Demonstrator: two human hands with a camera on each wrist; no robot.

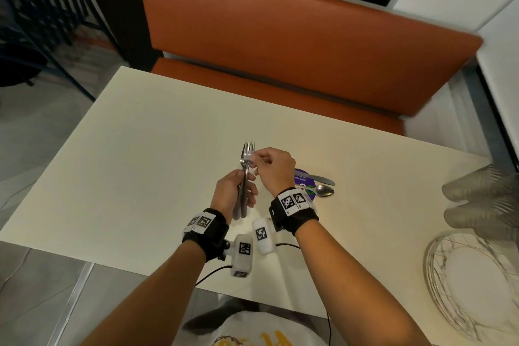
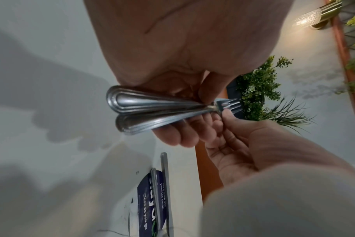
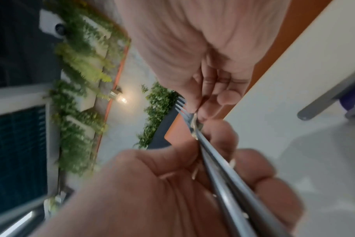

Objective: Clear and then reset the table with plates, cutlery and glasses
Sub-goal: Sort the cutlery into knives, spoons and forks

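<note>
Above the middle of the cream table (image 1: 140, 149) my left hand (image 1: 234, 194) grips a bundle of steel forks (image 1: 245, 174) by their handles, tines pointing away from me. My right hand (image 1: 269, 166) pinches the neck of one fork just below the tines. The left wrist view shows the fork handles (image 2: 152, 105) fanned out under my left hand (image 2: 178, 80), with my right hand (image 2: 233, 136) at the tines. In the right wrist view the forks (image 3: 213, 160) run between both hands. A knife (image 1: 320, 178) and a spoon (image 1: 323, 190) lie on a round purple coaster (image 1: 302, 177) to the right.
A stack of plates (image 1: 471, 267) with a marbled rim sits at the table's right near corner. Two upturned ribbed glasses (image 1: 483, 205) stand behind them. An orange bench seat (image 1: 280, 45) runs along the far side. A dark chair (image 1: 42, 8) stands at the far left.
</note>
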